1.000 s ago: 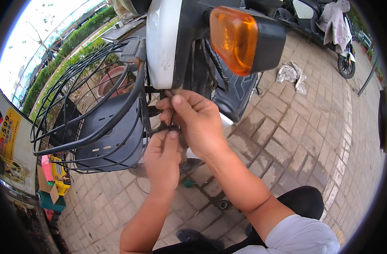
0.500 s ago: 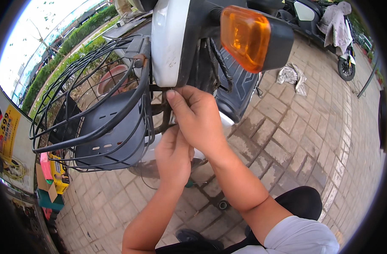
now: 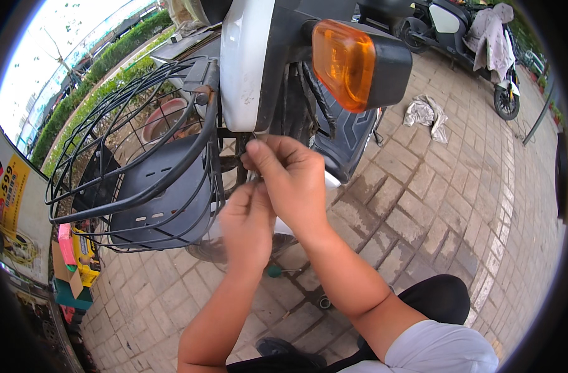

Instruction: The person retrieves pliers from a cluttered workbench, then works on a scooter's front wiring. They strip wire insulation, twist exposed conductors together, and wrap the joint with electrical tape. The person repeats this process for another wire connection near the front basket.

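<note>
Just under the lower tip of a scooter's white front panel (image 3: 242,74), my right hand (image 3: 293,177) is closed, thumb pressed against the fingertips. Whatever sits in that pinch is too small to make out. Below it and slightly to the left, my left hand (image 3: 246,221) is also closed, its fingertips near the right palm. Motion blurs its outer edge, and what it holds is hidden. To the left of both hands hangs the black wire basket (image 3: 166,177) with a grey plastic bottom. An orange turn signal (image 3: 343,62) juts out above my right hand.
A tool with a green handle (image 3: 274,271) and a small metal ring (image 3: 324,302) lie on the paving (image 3: 414,205). A crumpled cloth (image 3: 426,117) is at the right. Another scooter (image 3: 461,37) stands at the far right. Boxes (image 3: 85,258) are at the left.
My right hand has come slightly down from the panel's tip, and my left hand has shifted a little left and down. The turn signal appears farther left in the view.
</note>
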{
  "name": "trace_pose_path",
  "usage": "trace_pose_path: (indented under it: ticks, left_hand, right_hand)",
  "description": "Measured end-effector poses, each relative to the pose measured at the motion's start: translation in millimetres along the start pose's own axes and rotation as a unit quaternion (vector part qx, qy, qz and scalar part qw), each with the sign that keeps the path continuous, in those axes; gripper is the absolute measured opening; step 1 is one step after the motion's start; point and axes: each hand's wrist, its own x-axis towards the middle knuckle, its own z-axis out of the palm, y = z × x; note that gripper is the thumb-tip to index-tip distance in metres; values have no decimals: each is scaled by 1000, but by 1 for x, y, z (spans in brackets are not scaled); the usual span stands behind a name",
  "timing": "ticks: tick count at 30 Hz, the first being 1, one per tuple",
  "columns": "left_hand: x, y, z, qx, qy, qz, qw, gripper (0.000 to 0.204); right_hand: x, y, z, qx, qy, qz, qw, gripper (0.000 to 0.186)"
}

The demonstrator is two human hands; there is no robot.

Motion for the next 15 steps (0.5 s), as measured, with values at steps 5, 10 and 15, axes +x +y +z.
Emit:
trace_pose_path:
  ticks: [5, 10, 15]
  left_hand:
    - [5, -9, 8, -53, 44, 58, 996, 22]
    - [1, -9, -4, -6, -1, 5, 1000, 26]
    - [6, -10, -1, 43, 35, 47, 997, 26]
  right_hand:
    - [-4, 3, -1, -71, -15, -27, 997, 28]
    - [5, -2, -3, -34, -53, -49, 997, 28]
    - [-5, -3, -4, -80, -33, -32, 996, 29]
